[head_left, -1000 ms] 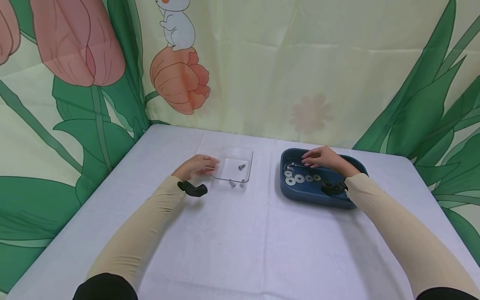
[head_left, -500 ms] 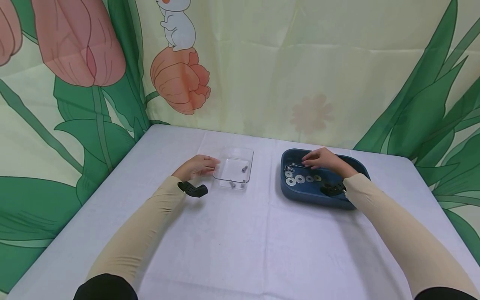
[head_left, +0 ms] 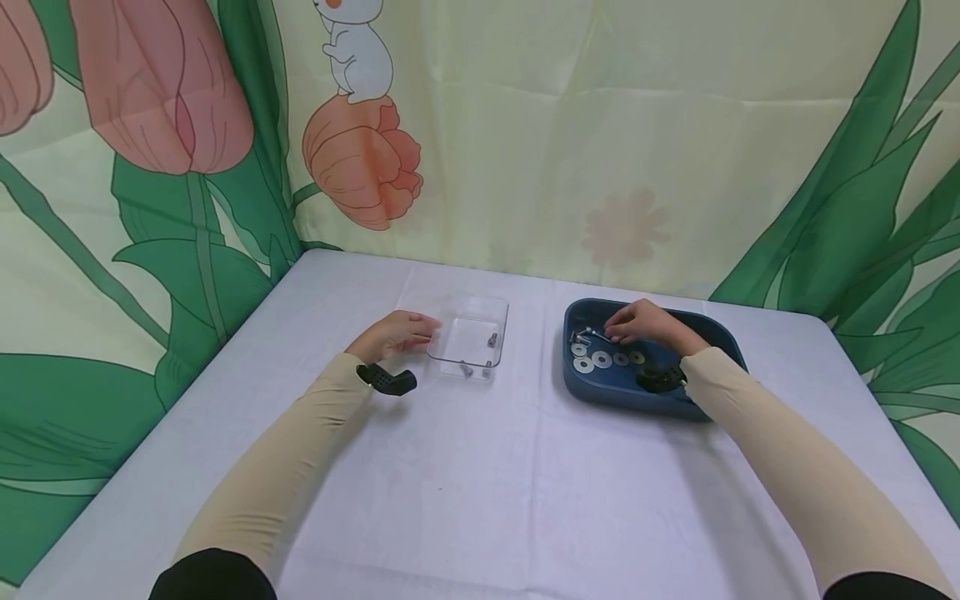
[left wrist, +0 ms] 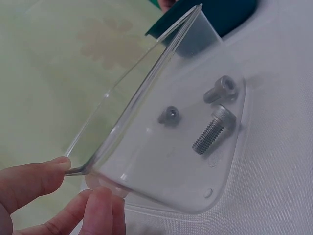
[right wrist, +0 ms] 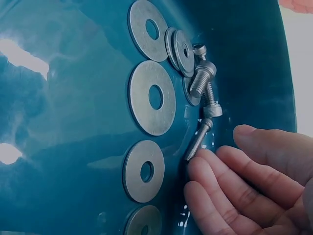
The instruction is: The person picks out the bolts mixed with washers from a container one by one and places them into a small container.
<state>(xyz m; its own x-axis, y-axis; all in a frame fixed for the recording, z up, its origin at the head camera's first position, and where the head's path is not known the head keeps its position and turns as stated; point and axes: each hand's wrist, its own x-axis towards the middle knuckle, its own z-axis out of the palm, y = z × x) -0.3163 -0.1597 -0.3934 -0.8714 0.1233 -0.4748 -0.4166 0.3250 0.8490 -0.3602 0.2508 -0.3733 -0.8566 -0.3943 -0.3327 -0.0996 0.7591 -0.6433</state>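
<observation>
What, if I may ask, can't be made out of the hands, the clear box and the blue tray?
Head view: part of the blue tray, covered by the right hand and sleeve.
Left wrist view: a faint mark on the floor of the clear box, too blurred to read; also much of the left hand, cut off at the picture's edges.
Right wrist view: the lowest washer's end, cut off by the bottom edge.

Between the clear box (head_left: 456, 335) in the left hand (head_left: 393, 333) and the blue tray (head_left: 622, 397) under the right hand (head_left: 648, 323), we could pass low over the desk (head_left: 531, 342). The tray's wall rises just beyond the right hand; screws (right wrist: 202, 81) block us just left of it, washers (right wrist: 139, 98) on its near side.
</observation>
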